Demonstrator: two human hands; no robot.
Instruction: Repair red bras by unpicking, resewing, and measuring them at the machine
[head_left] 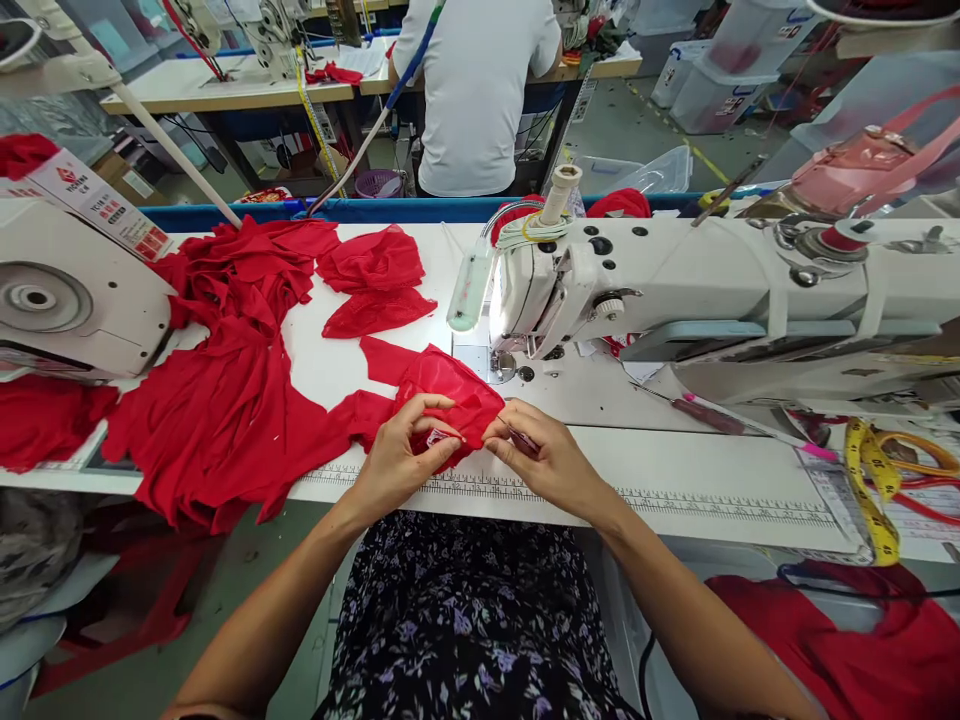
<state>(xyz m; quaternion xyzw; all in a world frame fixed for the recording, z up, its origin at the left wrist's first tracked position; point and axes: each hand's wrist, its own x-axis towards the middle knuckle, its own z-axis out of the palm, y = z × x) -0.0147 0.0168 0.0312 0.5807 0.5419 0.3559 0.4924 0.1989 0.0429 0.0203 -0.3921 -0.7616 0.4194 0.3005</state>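
Note:
My left hand [409, 447] and my right hand [541, 457] meet at the front edge of the white sewing table [675, 470]. Both pinch the near edge of a small red fabric piece [442, 385], fingers closed on it. The piece lies just in front of the needle area of the white sewing machine [675, 285]. A large pile of red fabric [232, 370] spreads to the left of my left hand and hangs over the table edge.
Two loose red pieces [373, 280] lie at the back of the table. A second machine [67, 300] stands at the left. A yellow tape measure [870, 480] and a seam tool [712, 415] lie at the right. A person in a white shirt [476, 90] works behind.

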